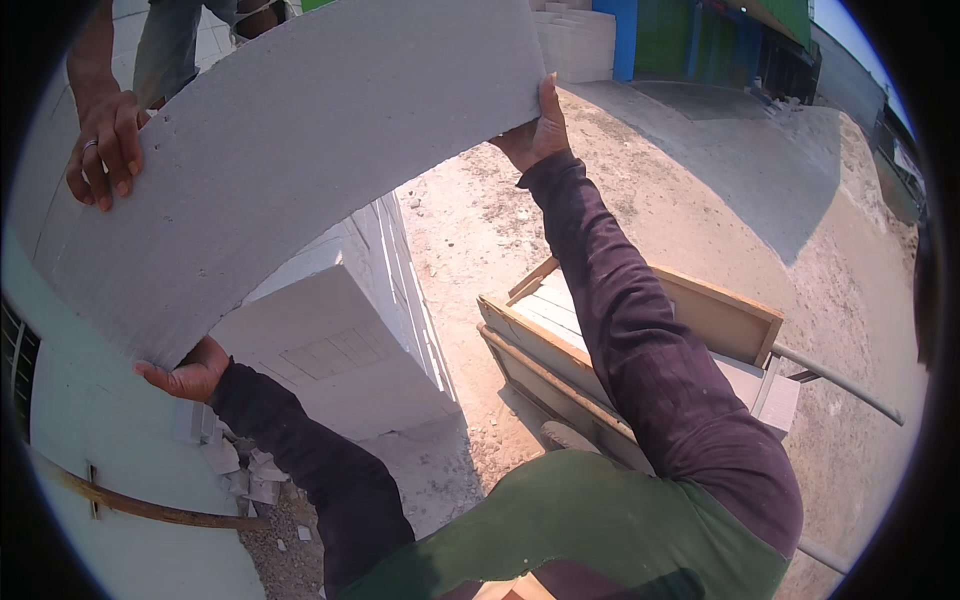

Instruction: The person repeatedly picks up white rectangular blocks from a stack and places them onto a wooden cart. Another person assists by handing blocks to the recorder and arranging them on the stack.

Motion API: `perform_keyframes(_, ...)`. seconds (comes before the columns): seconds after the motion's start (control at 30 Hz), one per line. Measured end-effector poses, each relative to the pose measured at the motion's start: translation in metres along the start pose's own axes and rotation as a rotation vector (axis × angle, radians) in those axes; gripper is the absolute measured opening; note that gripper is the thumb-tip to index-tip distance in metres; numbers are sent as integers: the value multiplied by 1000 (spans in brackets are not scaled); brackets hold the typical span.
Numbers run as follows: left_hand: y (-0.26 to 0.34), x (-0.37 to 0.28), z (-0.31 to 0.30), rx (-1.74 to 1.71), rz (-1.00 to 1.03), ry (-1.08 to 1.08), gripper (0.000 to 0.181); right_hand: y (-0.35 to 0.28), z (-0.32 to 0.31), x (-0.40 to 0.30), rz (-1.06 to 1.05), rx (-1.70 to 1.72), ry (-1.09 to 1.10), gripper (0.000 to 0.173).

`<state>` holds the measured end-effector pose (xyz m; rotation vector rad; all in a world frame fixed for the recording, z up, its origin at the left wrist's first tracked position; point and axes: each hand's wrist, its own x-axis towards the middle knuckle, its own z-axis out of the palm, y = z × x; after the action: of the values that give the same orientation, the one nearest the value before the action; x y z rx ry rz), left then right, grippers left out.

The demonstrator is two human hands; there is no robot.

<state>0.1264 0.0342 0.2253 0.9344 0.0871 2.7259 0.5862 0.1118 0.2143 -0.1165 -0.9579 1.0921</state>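
A long pale grey block, probably lightweight concrete, is held up in front of me across the upper part of the view. My left hand grips its lower left corner, thumb pointing outward. At the right end, my right hand supports the lower corner with the thumb up along the end face. A co-worker's hand, with a ring on one finger, rests on the block's far left edge. Beneath the block stands a stack of white blocks, partly hidden by it.
To the right, a wood-sided cart with pipe handles carries white blocks. A pale wall and a curved wooden pole lie left, near broken block pieces. The co-worker's legs show behind the block.
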Motion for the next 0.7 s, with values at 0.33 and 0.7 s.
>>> perform_keyframes(0.33, 7, -77, -81, 174, -176, -188, 60, -19, -76, -200, 79, -124, 349, 77)
perform_keyframes(0.7, -23, -274, -33, -53, -1303, -99, 64, -219, -64, -431, -237, -473, 973, 55)
